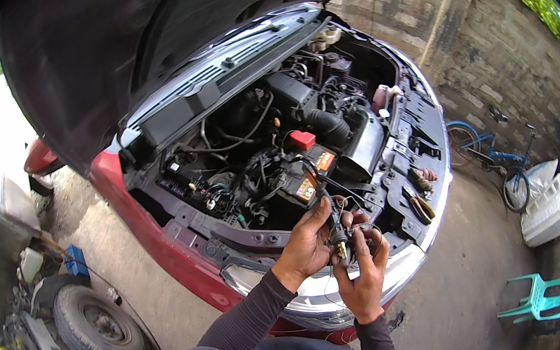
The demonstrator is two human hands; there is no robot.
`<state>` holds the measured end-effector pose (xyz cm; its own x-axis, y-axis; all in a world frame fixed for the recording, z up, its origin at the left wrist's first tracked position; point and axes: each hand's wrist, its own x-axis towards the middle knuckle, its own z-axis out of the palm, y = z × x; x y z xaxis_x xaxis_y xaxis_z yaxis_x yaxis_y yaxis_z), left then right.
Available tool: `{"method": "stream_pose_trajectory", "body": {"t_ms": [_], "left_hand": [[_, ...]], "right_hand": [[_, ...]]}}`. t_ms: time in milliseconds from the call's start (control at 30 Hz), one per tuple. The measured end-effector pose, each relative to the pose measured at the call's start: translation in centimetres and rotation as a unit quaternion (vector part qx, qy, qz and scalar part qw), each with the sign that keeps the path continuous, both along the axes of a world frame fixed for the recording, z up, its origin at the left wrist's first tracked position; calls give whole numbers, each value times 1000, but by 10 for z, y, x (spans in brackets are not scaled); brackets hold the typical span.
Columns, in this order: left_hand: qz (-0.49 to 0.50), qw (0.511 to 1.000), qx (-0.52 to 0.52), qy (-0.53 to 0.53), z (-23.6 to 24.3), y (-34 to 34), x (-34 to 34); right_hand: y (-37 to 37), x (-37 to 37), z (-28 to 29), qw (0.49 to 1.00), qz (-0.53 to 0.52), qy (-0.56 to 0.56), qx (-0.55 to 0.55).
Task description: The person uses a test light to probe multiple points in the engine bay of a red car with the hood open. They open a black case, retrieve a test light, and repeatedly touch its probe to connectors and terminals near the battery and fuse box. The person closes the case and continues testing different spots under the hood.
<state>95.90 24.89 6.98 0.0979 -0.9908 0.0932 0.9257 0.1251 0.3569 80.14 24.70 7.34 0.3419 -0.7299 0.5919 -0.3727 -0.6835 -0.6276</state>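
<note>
Over the front corner of a red car, my left hand (311,243) and my right hand (364,264) meet with curled fingers. Between them is a dark cylindrical part with a brass-coloured tip (340,240), with cables or wires around it. Both sets of fingers close on it, partly hiding it. A thin wire hangs below the hands. Just beyond them sits the car battery (309,172), with a red terminal cover (302,140). Pliers (420,207) with yellowish handles lie on the front panel, right of my hands.
The raised hood (88,52) fills the upper left. An opened fuse box (188,186) sits left of the battery. A wheel (102,326) lies at lower left. To the right are a green plastic chair (540,299), white sacks (547,204) and a blue bicycle (496,155) by the block wall.
</note>
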Motion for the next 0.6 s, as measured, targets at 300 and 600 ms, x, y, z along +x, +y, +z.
{"method": "stream_pose_trajectory", "body": {"t_ms": [300,600], "left_hand": [[46,997,-49,29,2,-4,11],[-3,985,-169,-21,36,-14,8]], "right_hand": [[13,-67,56,931,315,160,93],[-44,-61,55,972,146,-31,181]]}}
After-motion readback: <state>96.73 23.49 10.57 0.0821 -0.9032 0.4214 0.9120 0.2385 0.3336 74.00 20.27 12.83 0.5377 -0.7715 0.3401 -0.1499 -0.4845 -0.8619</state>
